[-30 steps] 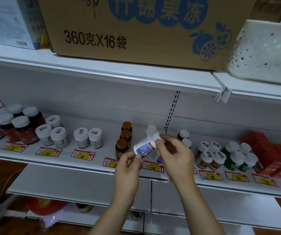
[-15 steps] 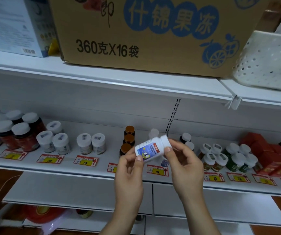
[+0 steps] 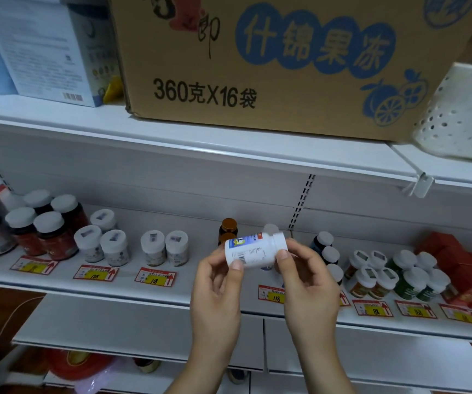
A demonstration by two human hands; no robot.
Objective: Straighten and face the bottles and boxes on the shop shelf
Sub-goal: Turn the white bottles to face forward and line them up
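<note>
White bottle [image 3: 253, 251] lies sideways at frame centre, above the shelf [image 3: 143, 291]; your left hand [image 3: 215, 288] pinches its base, your right hand [image 3: 307, 280] grips the cap. Its label print stays unreadable.

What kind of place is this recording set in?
Most likely a small shop's supplement aisle: white shelving with red-and-yellow price tags along its edge, rows of capped bottles, and a stock carton stored above.
</note>
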